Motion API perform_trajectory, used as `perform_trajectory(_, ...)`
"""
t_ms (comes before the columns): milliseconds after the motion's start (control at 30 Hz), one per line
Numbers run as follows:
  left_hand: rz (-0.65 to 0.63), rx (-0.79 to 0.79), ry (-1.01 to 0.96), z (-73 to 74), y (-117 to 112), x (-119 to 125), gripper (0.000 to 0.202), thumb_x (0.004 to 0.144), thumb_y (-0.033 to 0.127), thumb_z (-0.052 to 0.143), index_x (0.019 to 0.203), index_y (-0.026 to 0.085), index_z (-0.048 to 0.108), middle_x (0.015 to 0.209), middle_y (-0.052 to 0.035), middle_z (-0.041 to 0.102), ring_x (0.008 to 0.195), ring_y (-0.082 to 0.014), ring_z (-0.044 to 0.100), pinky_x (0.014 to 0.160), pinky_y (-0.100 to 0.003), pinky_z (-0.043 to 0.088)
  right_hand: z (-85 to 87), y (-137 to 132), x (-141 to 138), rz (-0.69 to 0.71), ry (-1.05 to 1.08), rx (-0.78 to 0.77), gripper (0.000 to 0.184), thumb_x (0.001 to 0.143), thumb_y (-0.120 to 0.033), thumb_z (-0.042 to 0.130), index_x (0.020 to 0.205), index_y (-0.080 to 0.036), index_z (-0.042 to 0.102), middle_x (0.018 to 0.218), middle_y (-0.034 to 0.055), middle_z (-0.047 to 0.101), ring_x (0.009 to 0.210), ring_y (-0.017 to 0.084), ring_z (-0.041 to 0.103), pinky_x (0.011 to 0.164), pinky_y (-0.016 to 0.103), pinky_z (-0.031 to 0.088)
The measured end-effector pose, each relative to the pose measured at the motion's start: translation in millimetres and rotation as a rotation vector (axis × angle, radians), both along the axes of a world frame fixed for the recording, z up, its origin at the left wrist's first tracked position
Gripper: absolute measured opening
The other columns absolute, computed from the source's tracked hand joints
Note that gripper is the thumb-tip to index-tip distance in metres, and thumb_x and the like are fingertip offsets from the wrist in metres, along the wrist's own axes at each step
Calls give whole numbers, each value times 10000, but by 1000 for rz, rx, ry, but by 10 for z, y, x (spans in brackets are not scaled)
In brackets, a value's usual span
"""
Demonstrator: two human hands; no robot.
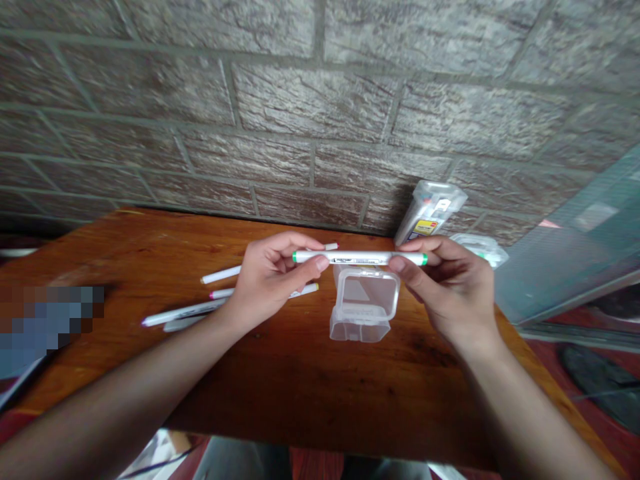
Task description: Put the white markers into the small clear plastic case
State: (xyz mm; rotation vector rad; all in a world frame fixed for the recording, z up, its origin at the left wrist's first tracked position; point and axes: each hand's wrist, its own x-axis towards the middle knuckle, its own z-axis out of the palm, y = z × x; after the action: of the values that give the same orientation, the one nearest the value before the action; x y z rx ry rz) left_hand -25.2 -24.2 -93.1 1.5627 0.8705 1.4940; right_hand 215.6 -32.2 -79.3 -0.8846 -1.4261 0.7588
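A white marker (pixel 360 258) with green ends is held level above the table, its printed label facing me. My left hand (pixel 273 277) pinches it near the left end, thumb in front and fingers behind. Near the other end, my right hand (pixel 445 283) grips the same marker between thumb and fingers. Below and behind it stands a clear plastic case (pixel 360 327) with its lid raised. Several white markers with coloured ends, one of them a purple-ended marker (pixel 183 312), lie on the table to the left, partly hidden by my left hand and forearm.
The wooden table (pixel 300 393) meets a stone-block wall (pixel 300 100) at the back. A tall clear container (pixel 427 210) with a yellow label leans near the wall at right, beside another clear plastic container (pixel 483 248). A glass panel (pixel 575 247) borders the table's right side.
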Motion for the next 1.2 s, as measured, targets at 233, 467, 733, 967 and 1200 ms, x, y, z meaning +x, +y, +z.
perform_trajectory(233,10,15,-4,-23,12,-15,183,807,279,875,901,152,782,631,-8,736,401,-71,533,378,-176,390,5,-3,-1,8,13,-36,302,730,-427,968,877,-241,782,684,-6,723,545,137,585,488,270,449)
perform_trajectory(467,-2,33,-32,-40,16,-23,164,836,278,848,931,150,808,715,-52,800,401,-72,547,381,-183,419,-5,13,9,9,2,-7,259,745,-375,962,897,-255,790,724,-2,751,579,148,617,528,285,497)
perform_trajectory(733,-20,54,-60,-59,13,-32,147,847,252,831,956,153,825,717,-57,808,390,-68,535,385,-187,421,-7,9,20,21,24,-20,248,759,-359,953,901,-241,788,721,-5,741,575,134,610,522,267,480)
perform_trajectory(967,8,28,-13,-20,-4,-23,173,770,227,889,910,163,811,607,-2,731,397,-77,536,371,-177,384,-6,16,14,18,5,2,242,757,-377,950,888,-249,792,723,1,749,579,147,622,521,277,506)
perform_trajectory(1200,31,6,6,-1,2,-10,173,761,256,894,876,166,802,558,14,695,380,-75,514,355,-175,366,1,2,8,37,36,-27,230,748,-327,961,897,-254,801,725,-4,768,578,144,642,528,270,528)
